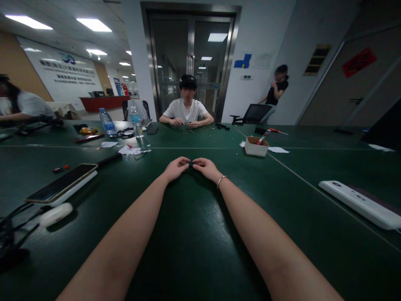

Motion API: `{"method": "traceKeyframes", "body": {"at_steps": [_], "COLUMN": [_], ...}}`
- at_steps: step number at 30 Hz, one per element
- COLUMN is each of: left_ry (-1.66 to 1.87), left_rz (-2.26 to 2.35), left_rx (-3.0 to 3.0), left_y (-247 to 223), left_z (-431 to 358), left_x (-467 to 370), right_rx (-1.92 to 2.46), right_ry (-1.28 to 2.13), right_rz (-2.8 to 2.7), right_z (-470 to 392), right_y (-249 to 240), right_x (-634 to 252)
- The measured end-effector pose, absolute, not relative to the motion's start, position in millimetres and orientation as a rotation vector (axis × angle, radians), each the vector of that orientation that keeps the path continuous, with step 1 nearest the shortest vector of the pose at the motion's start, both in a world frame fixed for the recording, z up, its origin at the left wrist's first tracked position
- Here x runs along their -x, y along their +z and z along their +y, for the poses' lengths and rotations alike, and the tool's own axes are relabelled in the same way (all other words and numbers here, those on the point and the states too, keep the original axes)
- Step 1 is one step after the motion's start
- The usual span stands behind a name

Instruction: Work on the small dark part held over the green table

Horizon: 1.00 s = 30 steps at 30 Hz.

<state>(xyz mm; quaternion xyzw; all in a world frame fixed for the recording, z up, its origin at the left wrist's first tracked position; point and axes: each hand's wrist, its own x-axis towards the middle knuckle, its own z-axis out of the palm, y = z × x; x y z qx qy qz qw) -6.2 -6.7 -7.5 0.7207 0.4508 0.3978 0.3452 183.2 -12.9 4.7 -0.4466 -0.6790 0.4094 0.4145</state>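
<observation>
Both arms reach forward over the dark green table point(188, 234). Between my fingertips is a small black object point(191, 164), too small to name. My left hand point(176, 169) is closed on its left end, thumb and fingers pinched together. From the other side my right hand point(206, 168), with a silver bracelet point(221, 180) at the wrist, pinches its right end. The two hands nearly meet, low over the tabletop. My fingers cover much of the object.
To the left lie a phone point(64, 182) on a white block, a white case point(56, 214) and black cables point(11, 234). Two water bottles point(136, 122) stand farther back. A small box point(256, 147) and a white power strip point(360, 204) are rightward. A person point(187, 109) sits opposite.
</observation>
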Motion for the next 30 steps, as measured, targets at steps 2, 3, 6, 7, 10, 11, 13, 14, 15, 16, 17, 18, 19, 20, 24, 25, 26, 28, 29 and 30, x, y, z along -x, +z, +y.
{"method": "traceKeyframes", "body": {"at_steps": [2,3,6,7,10,11,13,14,15,16,17,18,19,20,24,25,26,28,29,30], "left_ry": [1.007,0.998,1.020,1.036,1.035,1.024,1.014,1.019,1.028,1.037,1.042,1.041,1.034,1.028,1.038,1.046,1.052,1.048,1.043,1.043], "left_rz": [1.142,1.131,1.166,1.186,1.169,1.150,1.138,1.150,1.170,1.189,1.200,1.202,1.197,1.188,1.197,1.199,1.193,1.164,1.148,1.141], "left_rx": [-1.878,-1.877,-1.884,-1.889,-1.879,-1.870,-1.854,-1.854,-1.861,-1.869,-1.876,-1.880,-1.880,-1.875,-1.871,-1.879,-1.882,-1.869,-1.856,-1.841], "left_y": [-7.3,-7.0,-5.9,-5.6,-5.7,-6.1,-7.0,-7.4,-7.8,-8.0,-8.1,-8.1,-8.0,-7.8,-6.9,-6.6,-6.4,-6.0,-5.8,-5.6], "left_z": [-7.4,-7.9,-9.5,-9.9,-9.7,-9.2,-8.2,-7.8,-7.5,-7.4,-7.3,-7.4,-7.5,-7.7,-8.8,-9.0,-9.2,-9.5,-9.6,-9.7], "left_x": [6.3,6.3,6.0,5.9,5.9,5.9,6.1,6.2,6.3,6.4,6.4,6.3,6.2,6.0,5.4,5.3,5.2,4.9,4.7,4.5], "right_rx": [1.116,1.111,1.104,1.105,1.105,1.104,1.101,1.101,1.103,1.105,1.106,1.108,1.106,1.103,1.093,1.095,1.097,1.098,1.098,1.098], "right_ry": [1.038,1.043,1.047,1.047,1.041,1.038,1.034,1.031,1.028,1.025,1.024,1.025,1.028,1.032,1.037,1.037,1.036,1.035,1.036,1.039], "right_rz": [-1.701,-1.699,-1.696,-1.697,-1.710,-1.714,-1.720,-1.720,-1.720,-1.719,-1.716,-1.713,-1.711,-1.710,-1.711,-1.708,-1.704,-1.696,-1.693,-1.692], "right_z": [-11.9,-11.3,-9.6,-9.5,-10.1,-10.4,-10.5,-10.3,-10.0,-9.6,-9.2,-8.9,-8.8,-8.7,-8.4,-8.0,-7.5,-6.2,-5.6,-5.1], "right_y": [3.5,2.6,0.7,0.6,1.2,1.5,1.6,1.4,1.0,0.6,0.2,-0.2,-0.4,-0.5,-1.0,-1.5,-2.0,-3.4,-4.1,-4.7], "right_x": [-183.3,-183.5,-184.1,-184.3,-184.4,-184.4,-184.4,-184.4,-184.4,-184.4,-184.5,-184.6,-184.7,-184.8,-184.9,-184.9,-184.8,-184.7,-184.7,-184.7]}}
